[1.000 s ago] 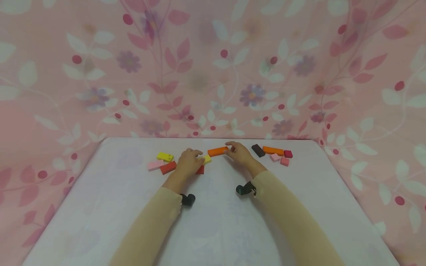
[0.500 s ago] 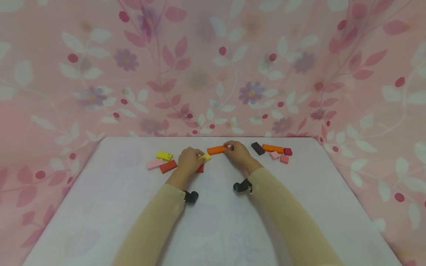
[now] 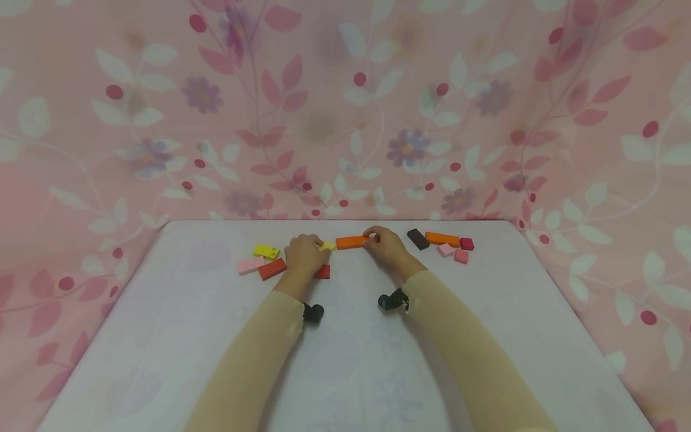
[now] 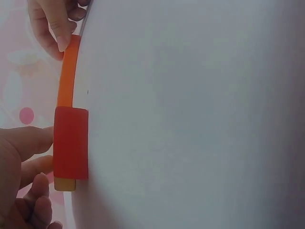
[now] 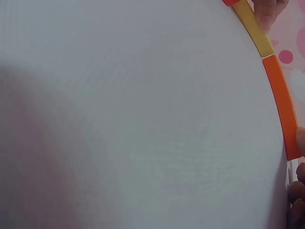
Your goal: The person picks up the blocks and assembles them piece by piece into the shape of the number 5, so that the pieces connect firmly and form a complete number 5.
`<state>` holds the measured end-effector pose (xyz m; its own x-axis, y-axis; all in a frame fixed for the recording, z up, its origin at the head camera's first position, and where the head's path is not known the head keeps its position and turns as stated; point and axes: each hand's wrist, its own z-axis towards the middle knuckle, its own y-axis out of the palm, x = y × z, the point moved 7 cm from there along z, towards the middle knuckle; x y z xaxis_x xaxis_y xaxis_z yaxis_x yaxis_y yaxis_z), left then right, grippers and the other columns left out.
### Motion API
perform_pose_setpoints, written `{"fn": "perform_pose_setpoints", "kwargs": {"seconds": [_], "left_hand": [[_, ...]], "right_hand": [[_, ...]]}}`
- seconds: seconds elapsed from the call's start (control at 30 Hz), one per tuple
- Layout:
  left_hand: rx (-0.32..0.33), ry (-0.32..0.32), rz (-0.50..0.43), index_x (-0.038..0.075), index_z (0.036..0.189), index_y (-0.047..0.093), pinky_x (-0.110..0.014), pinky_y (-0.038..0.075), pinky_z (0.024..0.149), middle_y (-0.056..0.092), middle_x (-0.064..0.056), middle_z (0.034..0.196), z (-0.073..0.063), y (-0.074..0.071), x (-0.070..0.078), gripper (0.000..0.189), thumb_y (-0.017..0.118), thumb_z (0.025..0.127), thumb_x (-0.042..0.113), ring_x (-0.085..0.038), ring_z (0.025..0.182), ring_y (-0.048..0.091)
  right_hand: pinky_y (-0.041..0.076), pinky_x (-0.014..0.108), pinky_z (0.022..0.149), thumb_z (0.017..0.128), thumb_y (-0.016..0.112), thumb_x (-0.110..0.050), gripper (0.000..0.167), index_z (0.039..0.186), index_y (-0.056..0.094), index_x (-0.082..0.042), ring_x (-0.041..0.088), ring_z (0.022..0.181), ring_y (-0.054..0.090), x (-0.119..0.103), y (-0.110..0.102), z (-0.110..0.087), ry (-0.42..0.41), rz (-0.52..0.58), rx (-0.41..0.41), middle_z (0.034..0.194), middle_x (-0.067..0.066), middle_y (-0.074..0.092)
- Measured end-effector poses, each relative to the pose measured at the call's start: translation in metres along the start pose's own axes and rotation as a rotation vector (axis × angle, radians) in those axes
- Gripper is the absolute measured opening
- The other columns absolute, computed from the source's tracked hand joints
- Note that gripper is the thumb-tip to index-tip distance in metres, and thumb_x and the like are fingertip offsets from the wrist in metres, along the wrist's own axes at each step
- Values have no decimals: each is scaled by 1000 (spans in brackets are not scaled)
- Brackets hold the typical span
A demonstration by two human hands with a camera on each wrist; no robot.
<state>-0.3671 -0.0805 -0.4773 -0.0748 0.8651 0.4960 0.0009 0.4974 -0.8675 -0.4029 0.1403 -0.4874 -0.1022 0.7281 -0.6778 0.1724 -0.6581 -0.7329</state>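
My left hand (image 3: 305,253) pinches a yellow block (image 3: 327,246) near the back of the table. In the right wrist view the yellow block (image 5: 251,26) lies almost end to end with an orange block (image 5: 282,105), with a thin gap between them. My right hand (image 3: 385,247) grips the right end of that orange block (image 3: 351,242). A red block (image 3: 323,272) lies just in front of the yellow one, partly hidden by my left hand. In the left wrist view the red block (image 4: 71,143) covers most of the yellow block and part of my left fingers.
Left of my hands lie a yellow block (image 3: 267,252), a pink block (image 3: 251,266) and a red block (image 3: 272,269). To the right are a dark brown block (image 3: 418,239), another orange block (image 3: 442,239) and several small pink and red ones. A floral cloth (image 3: 345,120) rises behind the table.
My right fingers have closed on the orange block's end. My left hand has shifted slightly left and back, bringing the yellow block in line with the orange one.
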Motion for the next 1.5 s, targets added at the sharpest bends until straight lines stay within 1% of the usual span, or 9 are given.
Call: {"fn": "perform_pose_setpoints", "kwargs": {"seconds": [0.17, 0.5, 0.6, 0.7, 0.83, 0.93, 1.03, 1.23, 1.5], "left_hand": [[-25, -41, 15, 7, 113, 68, -51, 38, 99, 62, -10, 103, 3, 0, 1, 38, 69, 91, 38, -32, 104, 50], [-45, -61, 104, 5, 104, 65, -52, 39, 96, 58, -11, 93, 10, 3, 3, 37, 67, 92, 40, -32, 97, 48], [-34, -35, 153, 5, 105, 66, -52, 39, 95, 58, -11, 95, 11, 3, 3, 38, 67, 93, 41, -32, 97, 48], [-47, 13, 148, 7, 117, 67, -52, 39, 96, 60, -12, 106, 8, -2, 5, 39, 66, 95, 39, -33, 102, 48], [-162, 57, 77, 17, 136, 62, -53, 36, 102, 57, -13, 126, 5, -5, 6, 43, 65, 96, 34, -34, 114, 45], [-254, 68, 44, 26, 142, 59, -55, 34, 104, 53, -14, 136, 6, -2, 2, 47, 66, 96, 32, -36, 119, 42], [-311, 86, 29, 32, 144, 55, -56, 35, 104, 50, -12, 139, 6, 0, -4, 50, 65, 96, 32, -36, 121, 41], [-343, 174, 74, 35, 147, 51, -57, 32, 107, 50, -10, 140, 7, 1, -10, 51, 63, 97, 35, -34, 123, 42], [-336, 188, 97, 34, 152, 44, -59, 31, 108, 48, -13, 139, 9, 2, -12, 58, 61, 98, 45, -36, 124, 40]], "right_hand": [[41, 34, 75, 98, 66, -26, 27, 123, 65, -16, 24, 80, 51, 2, 1, 2, -16, -4, -1, 90, 7, 56], [41, 35, 74, 96, 69, -29, 27, 120, 65, -16, 24, 81, 50, 1, 6, 1, -9, -18, -30, 91, 7, 56], [41, 36, 76, 97, 68, -30, 28, 121, 65, -16, 24, 82, 50, -1, 6, -2, -3, -19, -33, 93, 8, 56], [42, 35, 75, 97, 67, -30, 30, 124, 66, -16, 23, 82, 51, -1, 4, -2, 1, -22, -37, 93, 8, 57], [42, 34, 73, 98, 66, -28, 32, 127, 66, -15, 22, 80, 51, 1, 3, -1, -5, -18, -38, 92, 7, 58], [42, 34, 73, 98, 66, -28, 32, 127, 66, -15, 22, 80, 51, 0, 3, -1, -8, -17, -37, 92, 7, 58], [42, 34, 73, 98, 65, -28, 31, 127, 66, -16, 22, 80, 51, 0, 4, -2, -4, -18, -35, 92, 7, 57], [41, 33, 73, 99, 63, -28, 29, 126, 66, -17, 23, 81, 50, 0, 4, -4, 6, -21, -36, 93, 8, 56], [41, 34, 75, 99, 64, -29, 29, 125, 67, -18, 24, 85, 50, -1, 1, -4, 9, -19, -23, 96, 8, 56]]}}
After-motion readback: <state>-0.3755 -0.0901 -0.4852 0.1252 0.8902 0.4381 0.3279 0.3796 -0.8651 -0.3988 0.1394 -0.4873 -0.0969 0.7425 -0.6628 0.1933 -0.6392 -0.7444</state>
